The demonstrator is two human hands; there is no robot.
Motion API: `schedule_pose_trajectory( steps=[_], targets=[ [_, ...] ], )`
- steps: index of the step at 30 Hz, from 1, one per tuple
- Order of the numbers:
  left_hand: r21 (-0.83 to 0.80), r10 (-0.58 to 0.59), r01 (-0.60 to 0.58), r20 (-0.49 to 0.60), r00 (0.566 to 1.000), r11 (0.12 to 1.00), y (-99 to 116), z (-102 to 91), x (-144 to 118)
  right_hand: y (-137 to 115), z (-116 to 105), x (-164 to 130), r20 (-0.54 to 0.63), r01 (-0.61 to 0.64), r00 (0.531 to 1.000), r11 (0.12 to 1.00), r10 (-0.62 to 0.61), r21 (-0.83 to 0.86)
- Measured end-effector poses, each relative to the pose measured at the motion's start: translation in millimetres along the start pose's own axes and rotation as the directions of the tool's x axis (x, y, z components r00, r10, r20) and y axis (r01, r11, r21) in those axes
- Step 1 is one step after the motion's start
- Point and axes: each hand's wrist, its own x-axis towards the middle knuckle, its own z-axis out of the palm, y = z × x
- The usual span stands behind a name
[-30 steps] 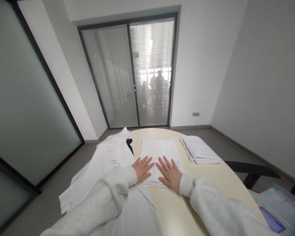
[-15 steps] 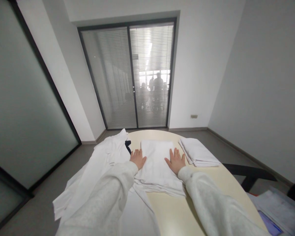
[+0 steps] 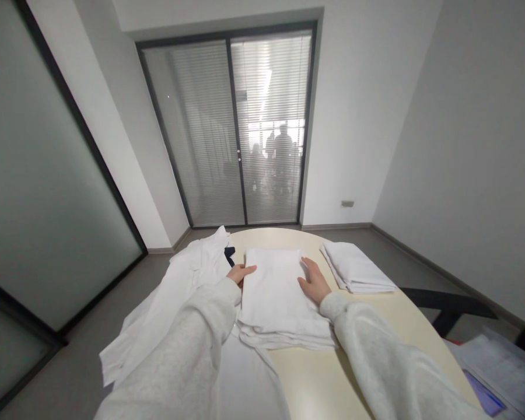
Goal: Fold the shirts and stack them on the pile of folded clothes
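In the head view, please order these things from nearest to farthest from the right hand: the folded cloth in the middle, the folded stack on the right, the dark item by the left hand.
1. Folded cloth: the right hand touches its right edge.
2. Folded stack: just right of that hand, apart from it.
3. Dark item: across the cloth, beyond the left hand.

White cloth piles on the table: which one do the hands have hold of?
The middle folded stack: left hand and right hand grip its two sides. The folded pile at right and the loose heap at left lie untouched.
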Motion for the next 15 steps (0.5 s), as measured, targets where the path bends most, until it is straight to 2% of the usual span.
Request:
schedule_pose_trajectory(
  steps=[2,3,5,8,11,15],
  targets=[
    [0.009,-0.030,0.029,0.131,0.991,1.000,3,-2.1,-6,6,5,4,-0.044,-0.078,0.995,0.977,0.089,0.200],
    [0.034,-0.012,0.006,0.157,0.988,0.999,4,-2.7,-9,8,7,6,-0.043,-0.140,0.986,0.941,0.161,0.307],
    [0.087,0.064,-0.076,0.134,0.989,0.993,6,-3.2,-11,9,9,10,0.007,-0.264,0.955,0.839,0.297,0.475],
    [0.097,0.178,-0.182,0.054,0.983,0.978,6,-4.1,-8,3,4,15,0.084,-0.384,0.907,0.731,0.412,0.563],
    [0.073,0.235,-0.233,-0.010,0.972,0.970,4,-7.8,0,-9,-9,18,0.159,-0.446,0.877,0.646,0.454,0.619],
    [0.003,0.252,-0.253,-0.060,0.966,0.968,2,-14.7,7,-19,-19,24,0.391,-0.538,0.841,0.504,0.374,0.676]
  ],
)
